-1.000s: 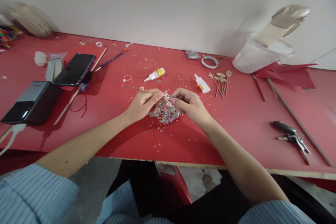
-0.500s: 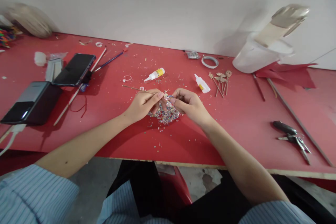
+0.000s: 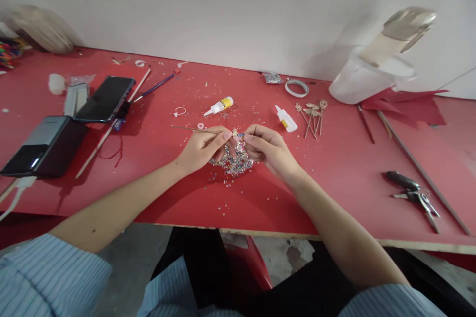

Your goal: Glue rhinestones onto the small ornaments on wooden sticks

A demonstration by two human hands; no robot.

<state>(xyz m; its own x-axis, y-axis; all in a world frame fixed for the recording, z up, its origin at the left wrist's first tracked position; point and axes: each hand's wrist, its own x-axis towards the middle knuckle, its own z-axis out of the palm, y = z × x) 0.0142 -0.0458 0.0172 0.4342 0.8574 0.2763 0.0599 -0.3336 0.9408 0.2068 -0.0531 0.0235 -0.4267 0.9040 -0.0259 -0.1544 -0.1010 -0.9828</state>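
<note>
My left hand [image 3: 208, 146] pinches a thin wooden stick [image 3: 189, 128] that points out to the left. At the stick's right end, by my fingertips, a small pale decorated tip [image 3: 235, 132] shows. Facing it closely, my right hand [image 3: 266, 146] is closed in a pinch, with a small blue piece [image 3: 241, 134] at its fingertips. Whether that piece touches the stick's tip I cannot tell. Beneath both hands spreads a pile of shiny multicoloured sequins or chips [image 3: 236, 163]. Two white glue bottles with yellow labels lie beyond the hands, one upper left [image 3: 219, 105], one right [image 3: 286, 119].
Several sticks with flower-shaped tops [image 3: 313, 111] lie right of the bottles, near a tape roll [image 3: 296, 88]. A white bucket [image 3: 349, 79] stands back right. Keys [image 3: 416, 195] lie front right. At left are a phone [image 3: 106, 99] and a power bank [image 3: 44, 146].
My right hand has shifted slightly, and the blue piece shows more clearly at its fingertips. The stick in my left hand has tilted a little, its left end lower.
</note>
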